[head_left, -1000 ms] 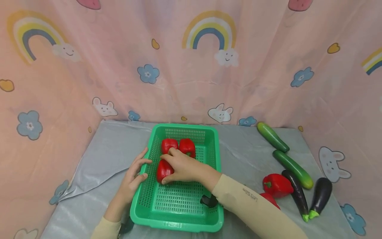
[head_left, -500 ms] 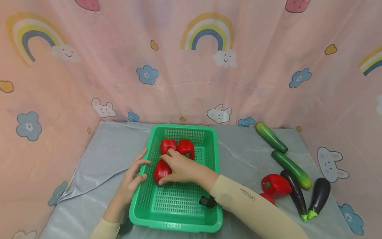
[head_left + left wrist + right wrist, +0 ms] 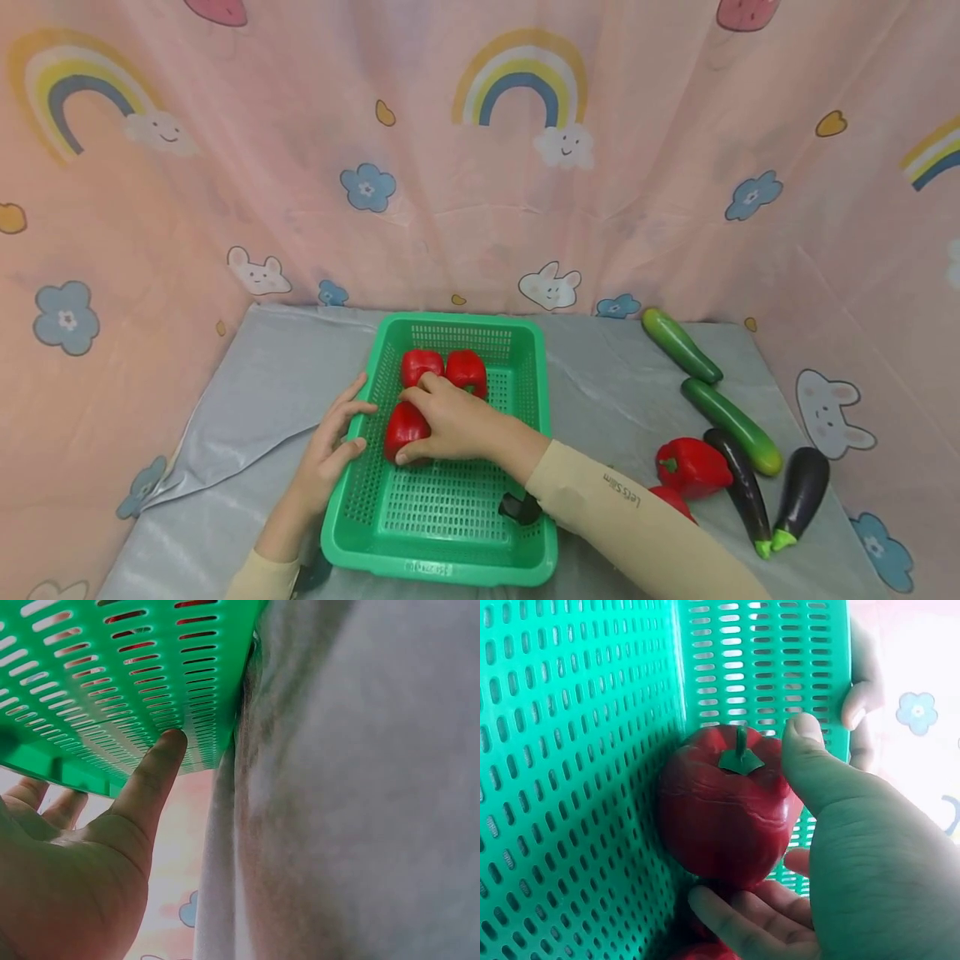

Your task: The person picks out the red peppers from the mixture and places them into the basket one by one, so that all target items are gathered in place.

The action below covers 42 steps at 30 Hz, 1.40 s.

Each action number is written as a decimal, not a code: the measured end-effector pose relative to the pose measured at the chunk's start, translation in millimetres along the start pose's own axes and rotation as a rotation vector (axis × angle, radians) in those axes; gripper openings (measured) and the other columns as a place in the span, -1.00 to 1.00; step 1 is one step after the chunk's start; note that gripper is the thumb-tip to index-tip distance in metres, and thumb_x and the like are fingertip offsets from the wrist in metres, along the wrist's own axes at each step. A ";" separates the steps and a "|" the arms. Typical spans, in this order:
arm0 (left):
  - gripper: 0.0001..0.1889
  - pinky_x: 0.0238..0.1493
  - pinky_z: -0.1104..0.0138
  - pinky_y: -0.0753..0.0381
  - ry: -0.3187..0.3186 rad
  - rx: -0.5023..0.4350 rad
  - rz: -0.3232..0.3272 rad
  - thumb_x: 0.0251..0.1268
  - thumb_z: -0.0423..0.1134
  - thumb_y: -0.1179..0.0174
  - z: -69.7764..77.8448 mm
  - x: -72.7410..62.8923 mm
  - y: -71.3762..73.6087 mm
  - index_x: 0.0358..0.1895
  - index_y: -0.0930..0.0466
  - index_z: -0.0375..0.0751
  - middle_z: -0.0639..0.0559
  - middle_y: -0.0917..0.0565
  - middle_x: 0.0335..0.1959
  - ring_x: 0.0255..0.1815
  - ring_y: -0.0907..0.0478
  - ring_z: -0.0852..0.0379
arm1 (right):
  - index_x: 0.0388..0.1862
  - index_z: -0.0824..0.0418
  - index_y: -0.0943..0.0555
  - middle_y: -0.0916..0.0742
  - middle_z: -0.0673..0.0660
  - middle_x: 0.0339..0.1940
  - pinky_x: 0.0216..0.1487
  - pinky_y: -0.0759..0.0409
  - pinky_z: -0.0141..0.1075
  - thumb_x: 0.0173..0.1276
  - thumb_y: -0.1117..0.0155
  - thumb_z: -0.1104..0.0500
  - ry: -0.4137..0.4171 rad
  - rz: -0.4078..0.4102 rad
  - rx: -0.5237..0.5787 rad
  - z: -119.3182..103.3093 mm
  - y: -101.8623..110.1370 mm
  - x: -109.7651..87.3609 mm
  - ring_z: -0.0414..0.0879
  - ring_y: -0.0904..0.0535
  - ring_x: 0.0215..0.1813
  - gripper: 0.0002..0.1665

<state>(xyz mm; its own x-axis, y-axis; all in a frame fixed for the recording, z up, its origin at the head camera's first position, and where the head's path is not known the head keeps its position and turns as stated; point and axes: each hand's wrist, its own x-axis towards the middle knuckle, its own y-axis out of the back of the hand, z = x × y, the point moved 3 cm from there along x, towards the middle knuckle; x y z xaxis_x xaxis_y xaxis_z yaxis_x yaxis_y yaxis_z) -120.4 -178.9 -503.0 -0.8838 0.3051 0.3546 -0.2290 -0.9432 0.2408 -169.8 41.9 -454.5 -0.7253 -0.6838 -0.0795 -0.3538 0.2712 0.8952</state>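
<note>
A red bell pepper (image 3: 406, 432) with a green stem lies in the green basket (image 3: 442, 569), close to its left wall. My right hand (image 3: 457, 421) holds it, thumb on the near side and fingers on the far side; the right wrist view shows this pepper (image 3: 724, 806) against the basket's slotted surfaces. Beyond it sit two more red bell peppers, one on the left (image 3: 422, 367) and one on the right (image 3: 467, 369), partly covered by the fingers. My left hand (image 3: 327, 446) rests on the basket's left rim with fingers extended; in the left wrist view one straight finger (image 3: 154, 780) touches the outer wall.
Right of the basket lie a red bell pepper (image 3: 693, 468), another one (image 3: 671, 502) half hidden by the right sleeve, a cucumber (image 3: 681, 344), a second cucumber (image 3: 733, 427), and a slim eggplant (image 3: 738, 487) beside a thicker eggplant (image 3: 801, 492). Grey cloth (image 3: 600, 379) covers the table.
The held pepper has shifted slightly left, closer to the basket's left wall, with my right hand still on it. My left hand stays at the rim.
</note>
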 end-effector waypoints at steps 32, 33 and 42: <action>-0.58 0.48 0.45 -0.22 0.039 0.032 0.000 0.46 -0.58 -0.02 -1.2 0.4 2.3 0.33 -0.51 -0.44 -0.13 -0.10 0.79 0.75 -0.04 -0.23 | 0.58 0.24 -0.48 -0.63 0.20 0.31 0.03 -0.71 -0.16 0.54 -0.43 -0.16 0.022 0.275 0.246 -8.2 50.9 -21.1 0.09 -0.60 0.25 -0.18; -0.58 0.48 0.44 -0.22 0.037 0.036 0.001 0.46 -0.58 -0.03 -1.5 0.2 2.0 0.33 -0.52 -0.42 -0.12 -0.10 0.79 0.75 -0.04 -0.24 | 0.58 0.24 -0.49 -0.63 0.19 0.31 0.03 -0.70 -0.16 0.54 -0.43 -0.15 0.027 0.289 0.249 -9.5 53.4 -23.2 0.09 -0.60 0.25 -0.19; -0.57 0.48 0.45 -0.26 0.042 0.024 0.001 0.41 -0.59 -0.03 -1.1 1.5 2.6 0.31 -0.52 -0.43 -0.14 -0.11 0.79 0.73 -0.06 -0.33 | 0.54 0.15 -0.53 -0.63 0.04 0.30 0.04 -0.72 -0.18 0.53 -0.45 -0.13 0.032 0.392 0.246 -13.8 70.6 -43.5 -0.10 -0.56 0.25 -0.26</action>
<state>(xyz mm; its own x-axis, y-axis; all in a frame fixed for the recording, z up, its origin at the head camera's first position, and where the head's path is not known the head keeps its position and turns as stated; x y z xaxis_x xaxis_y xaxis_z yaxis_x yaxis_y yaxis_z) -122.7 -181.1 -502.9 -0.9007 0.2976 0.3165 -0.2185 -0.9400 0.2622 -155.1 81.4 -381.8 -0.8150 -0.5172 0.2614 -0.1891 0.6638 0.7236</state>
